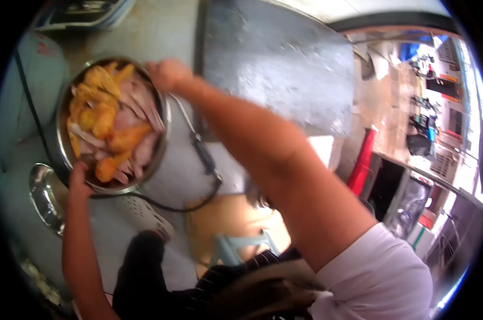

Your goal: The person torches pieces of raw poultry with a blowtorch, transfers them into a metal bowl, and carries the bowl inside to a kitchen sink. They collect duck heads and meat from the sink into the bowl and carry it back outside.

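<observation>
A round metal bowl holds yellow poultry pieces and pale sliced meat. The fingers of my right hand are closed on its upper right rim. At the lower left rim, my left hand grips the bowl, with fingertips over the edge beside the meat. A second, shiny metal bowl lies to the left of my left forearm. Below the full bowl runs a black cord joined to a dark grey handle piece.
A grey metal tabletop spans the upper middle. A teal stool and a white clog are near the bottom. A red cone-shaped object stands at the right. A tray-like container sits at the upper left.
</observation>
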Demonstrator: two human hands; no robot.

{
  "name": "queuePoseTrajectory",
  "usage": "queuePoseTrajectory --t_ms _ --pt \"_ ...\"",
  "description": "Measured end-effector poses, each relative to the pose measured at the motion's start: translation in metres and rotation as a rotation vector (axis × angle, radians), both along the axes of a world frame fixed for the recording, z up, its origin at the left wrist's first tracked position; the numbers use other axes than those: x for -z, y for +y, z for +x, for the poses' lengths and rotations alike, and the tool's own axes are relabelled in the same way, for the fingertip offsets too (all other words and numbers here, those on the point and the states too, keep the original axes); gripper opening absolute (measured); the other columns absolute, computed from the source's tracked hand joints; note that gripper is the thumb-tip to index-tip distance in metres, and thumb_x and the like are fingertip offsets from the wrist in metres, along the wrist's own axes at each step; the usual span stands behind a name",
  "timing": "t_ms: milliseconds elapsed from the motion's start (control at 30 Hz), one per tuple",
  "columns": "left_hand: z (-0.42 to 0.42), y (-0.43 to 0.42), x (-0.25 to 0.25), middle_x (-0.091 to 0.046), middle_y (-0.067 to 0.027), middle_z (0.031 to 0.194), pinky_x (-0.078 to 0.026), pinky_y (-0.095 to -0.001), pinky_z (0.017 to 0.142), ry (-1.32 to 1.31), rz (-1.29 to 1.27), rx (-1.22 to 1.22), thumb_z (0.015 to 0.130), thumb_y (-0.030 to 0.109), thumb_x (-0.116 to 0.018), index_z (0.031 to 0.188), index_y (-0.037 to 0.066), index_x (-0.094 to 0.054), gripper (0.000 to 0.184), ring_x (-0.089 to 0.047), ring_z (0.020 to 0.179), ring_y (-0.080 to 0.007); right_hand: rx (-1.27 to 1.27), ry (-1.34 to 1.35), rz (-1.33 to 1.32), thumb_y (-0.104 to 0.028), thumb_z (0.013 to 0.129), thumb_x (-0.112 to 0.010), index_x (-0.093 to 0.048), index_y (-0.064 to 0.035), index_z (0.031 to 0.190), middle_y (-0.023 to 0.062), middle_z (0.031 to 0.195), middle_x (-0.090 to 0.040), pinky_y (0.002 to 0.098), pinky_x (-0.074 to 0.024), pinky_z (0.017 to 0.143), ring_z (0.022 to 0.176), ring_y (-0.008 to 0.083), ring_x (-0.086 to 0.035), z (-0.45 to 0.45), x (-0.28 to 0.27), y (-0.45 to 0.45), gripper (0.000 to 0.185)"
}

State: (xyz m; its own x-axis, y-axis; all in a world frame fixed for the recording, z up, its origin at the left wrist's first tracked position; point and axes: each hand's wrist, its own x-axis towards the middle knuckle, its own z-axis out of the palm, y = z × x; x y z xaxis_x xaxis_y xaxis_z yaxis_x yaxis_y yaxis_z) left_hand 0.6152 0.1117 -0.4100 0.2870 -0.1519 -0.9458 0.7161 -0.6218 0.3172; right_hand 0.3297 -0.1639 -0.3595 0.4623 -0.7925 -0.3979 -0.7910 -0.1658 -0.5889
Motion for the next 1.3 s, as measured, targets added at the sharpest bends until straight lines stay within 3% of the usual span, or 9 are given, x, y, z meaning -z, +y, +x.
queuePoseTrajectory --t_ms 267,400,500,667,900,967,1100,1233,1300 --pt "-0.029 -0.004 0.007 -0.059 -0.0083 0.103 -0.051 -0.0375 0.077 -0.529 -0.271 0.567 0.08 0.018 -0.053 0.112 0.005 -0.057 0.035 -0.061 0.094 -0.0206 -0.082 -0.086 -0.489 -0.04 0.098 -0.042 -0.062 0.0081 0.074 0.0224 0.064 -0.061 0.0424 -0.0477 0.07 0.067 0.034 -0.062 -0.216 -0.308 -0.024 0.058" --pt "-0.261 -0.01 -0.234 -0.061 -0.0065 0.111 -0.045 -0.0272 0.089 -0.792 -0.991 1.078 0.092 0.009 -0.052 0.121 0.001 -0.057 0.031 -0.055 0.104 -0.01 0.299 -0.257 -0.497 -0.04 0.094 -0.05 -0.069 0.0017 0.091 0.0129 0.084 -0.069 0.0337 -0.0532 0.071 0.074 0.0212 -0.066 -0.382 -0.368 0.065 0.046" --pt "-0.424 0.013 -0.391 -0.062 -0.0171 0.107 -0.046 -0.0386 0.087 -1.044 -1.668 1.365 0.087 0.009 -0.06 0.106 0.003 -0.066 0.021 -0.059 0.097 -0.0314 0.618 -0.387 -0.35 -0.04 0.097 -0.052 -0.066 -0.0002 0.089 0.0018 0.074 -0.062 0.0218 -0.0431 0.054 0.061 0.0067 -0.053 -0.473 -0.366 0.152 0.042" --pt "-0.541 0.016 -0.391 -0.067 -0.0177 0.09 -0.049 -0.0467 0.071 -0.821 -0.886 2.483 0.08 0.023 -0.052 0.084 0.004 -0.07 0.026 -0.064 0.087 -0.0372 0.81 -0.578 -0.133 -0.037 0.097 -0.052 -0.065 -0.0016 0.089 0.0013 0.068 -0.06 0.0221 -0.0384 0.048 0.053 0.0074 -0.05 -0.572 -0.317 0.275 0.039" --pt "-0.51 0.037 -0.365 -0.059 -0.0259 0.085 -0.043 -0.0467 0.07 -0.776 -1.09 1.405 0.095 0.026 -0.043 0.081 -0.002 -0.057 0.034 -0.056 0.084 -0.0446 0.921 -0.667 -0.152 -0.031 0.097 -0.052 -0.061 0.0024 0.095 0.0054 0.073 -0.061 0.0212 -0.0381 0.049 0.054 0.009 -0.051 -0.603 -0.344 0.314 0.035" --pt "-0.467 0.066 -0.394 -0.062 -0.0247 0.086 -0.045 -0.0455 0.074 -0.935 -1.023 1.664 0.097 0.031 -0.044 0.082 0.001 -0.061 0.037 -0.057 0.084 -0.0445 0.864 -0.702 -0.174 -0.03 0.097 -0.052 -0.061 0.0028 0.096 0.0047 0.073 -0.06 0.0212 -0.0374 0.049 0.055 0.0088 -0.05 -0.583 -0.357 0.306 0.034" --pt "-0.345 0.1 -0.421 -0.064 -0.0165 0.075 -0.047 -0.0356 0.066 -0.897 -0.949 1.403 0.094 0.025 -0.052 0.087 0.001 -0.066 0.029 -0.061 0.07 -0.0215 0.708 -0.699 -0.203 -0.028 0.097 -0.053 -0.06 0.0042 0.096 0.0043 0.074 -0.059 0.0217 -0.0374 0.05 0.056 0.0086 -0.05 -0.5 -0.406 0.297 0.033" --pt "-0.21 0.163 -0.315 -0.064 -0.0073 0.071 -0.046 -0.0301 0.061 -1.108 -0.767 0.316 0.095 0.019 -0.053 0.087 -0.003 -0.064 0.026 -0.056 0.064 -0.0122 0.457 -0.675 -0.19 -0.027 0.097 -0.052 -0.061 0.0041 0.096 0.0042 0.074 -0.06 0.0224 -0.039 0.053 0.058 0.009 -0.051 -0.384 -0.43 0.277 0.032" --pt "-0.155 0.215 -0.218 -0.066 -0.0198 0.077 -0.049 -0.0407 0.064 -1.229 -0.31 0.39 0.088 0.02 -0.056 0.085 -0.003 -0.065 0.025 -0.065 0.069 -0.0324 0.336 -0.621 -0.13 -0.024 0.097 -0.053 -0.062 0.003 0.097 0.0048 0.075 -0.063 0.0225 -0.0406 0.055 0.059 0.009 -0.052 -0.32 -0.418 0.264 0.028"
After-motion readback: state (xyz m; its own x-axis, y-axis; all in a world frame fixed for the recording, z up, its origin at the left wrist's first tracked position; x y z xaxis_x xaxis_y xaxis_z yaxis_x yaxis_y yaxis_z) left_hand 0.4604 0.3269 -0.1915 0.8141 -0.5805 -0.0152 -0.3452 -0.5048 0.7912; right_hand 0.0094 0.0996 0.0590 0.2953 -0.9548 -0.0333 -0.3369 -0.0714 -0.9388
